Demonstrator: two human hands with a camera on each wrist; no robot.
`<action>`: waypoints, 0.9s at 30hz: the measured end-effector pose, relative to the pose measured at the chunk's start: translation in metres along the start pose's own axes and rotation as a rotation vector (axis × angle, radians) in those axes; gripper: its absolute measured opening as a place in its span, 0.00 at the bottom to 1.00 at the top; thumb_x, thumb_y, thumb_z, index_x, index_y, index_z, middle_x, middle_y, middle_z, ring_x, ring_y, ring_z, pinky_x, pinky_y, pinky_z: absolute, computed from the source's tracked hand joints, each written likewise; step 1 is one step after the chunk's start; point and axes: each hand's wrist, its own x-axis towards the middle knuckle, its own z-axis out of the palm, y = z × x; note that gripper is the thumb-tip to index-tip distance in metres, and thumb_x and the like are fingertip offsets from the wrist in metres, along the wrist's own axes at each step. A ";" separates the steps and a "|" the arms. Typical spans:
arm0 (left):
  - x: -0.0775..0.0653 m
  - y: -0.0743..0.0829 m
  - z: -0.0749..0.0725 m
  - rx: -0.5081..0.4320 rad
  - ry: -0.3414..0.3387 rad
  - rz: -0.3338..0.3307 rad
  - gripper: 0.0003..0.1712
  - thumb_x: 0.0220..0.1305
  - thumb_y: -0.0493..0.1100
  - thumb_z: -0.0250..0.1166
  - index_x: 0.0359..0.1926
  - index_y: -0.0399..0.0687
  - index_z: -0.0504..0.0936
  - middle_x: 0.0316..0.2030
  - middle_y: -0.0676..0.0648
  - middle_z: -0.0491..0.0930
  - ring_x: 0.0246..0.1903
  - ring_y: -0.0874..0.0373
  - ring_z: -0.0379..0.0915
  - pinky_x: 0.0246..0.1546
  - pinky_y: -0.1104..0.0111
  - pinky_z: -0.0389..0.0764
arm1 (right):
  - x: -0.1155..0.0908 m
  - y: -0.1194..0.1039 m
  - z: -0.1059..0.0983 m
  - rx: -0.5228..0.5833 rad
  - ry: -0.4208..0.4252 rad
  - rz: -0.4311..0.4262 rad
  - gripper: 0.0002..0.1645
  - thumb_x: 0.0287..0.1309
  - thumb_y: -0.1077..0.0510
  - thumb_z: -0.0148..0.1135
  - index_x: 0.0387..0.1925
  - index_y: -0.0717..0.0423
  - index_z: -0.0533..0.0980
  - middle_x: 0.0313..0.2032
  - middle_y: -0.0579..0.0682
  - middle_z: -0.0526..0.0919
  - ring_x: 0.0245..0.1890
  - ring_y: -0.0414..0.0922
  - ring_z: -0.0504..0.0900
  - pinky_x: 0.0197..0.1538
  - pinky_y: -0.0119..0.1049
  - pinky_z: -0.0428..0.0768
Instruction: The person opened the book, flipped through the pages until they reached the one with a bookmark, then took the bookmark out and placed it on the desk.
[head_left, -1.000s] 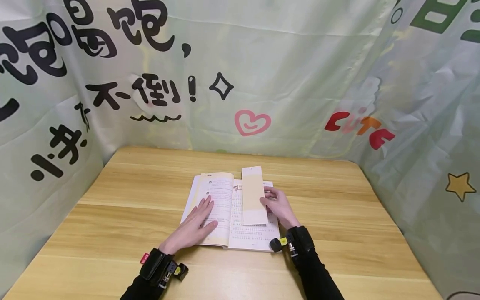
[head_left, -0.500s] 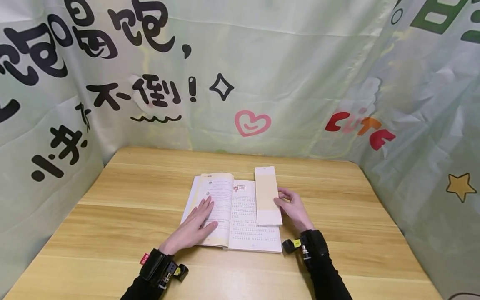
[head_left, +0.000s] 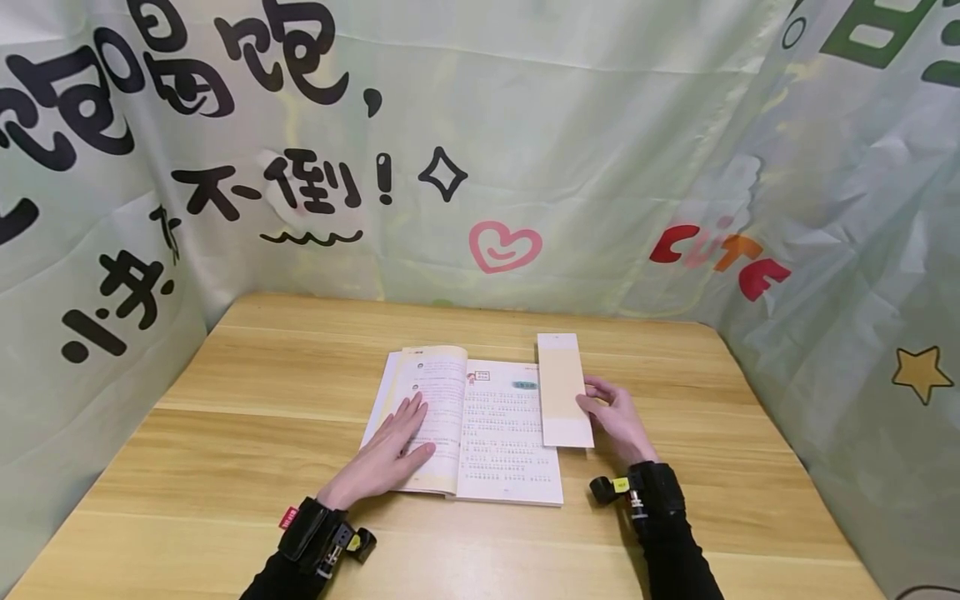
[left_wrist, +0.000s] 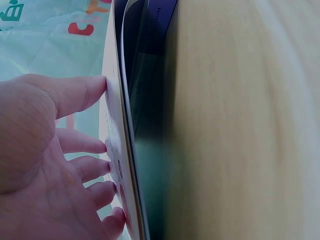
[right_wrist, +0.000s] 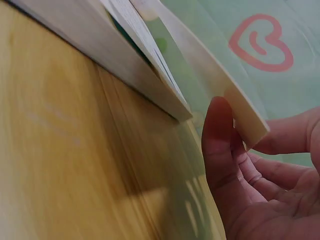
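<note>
An open book point(head_left: 498, 442) lies on the table, its pages printed with small text. My left hand point(head_left: 384, 454) rests flat on the left page point(head_left: 442, 408), fingers and thumb spread, and the left wrist view shows its fingertips point(left_wrist: 102, 192) against the paper. Between thumb and fingers, my right hand point(head_left: 615, 421) pinches the right edge of a long white-and-beige card point(head_left: 561, 392). The card hangs over the right page's outer edge and partly past it. In the right wrist view, the card point(right_wrist: 220, 75) is raised above the book's page block point(right_wrist: 125, 65).
The wooden table point(head_left: 247, 400) runs around the book on all sides. A printed fabric backdrop point(head_left: 600, 167) encloses the back and both sides. Part of a dark cable point(head_left: 930, 587) shows at the lower right corner.
My right hand has carried the card rightward across the right page to its outer edge, uncovering printed lines and a small teal mark near the top. My left hand has stayed in place.
</note>
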 end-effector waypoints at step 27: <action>0.000 0.000 -0.001 -0.002 -0.002 0.005 0.39 0.71 0.50 0.54 0.70 0.28 0.53 0.73 0.35 0.43 0.71 0.42 0.37 0.70 0.44 0.45 | 0.011 0.019 -0.040 -0.015 -0.003 0.023 0.31 0.63 0.65 0.56 0.65 0.73 0.61 0.41 0.53 0.70 0.31 0.34 0.73 0.29 0.24 0.78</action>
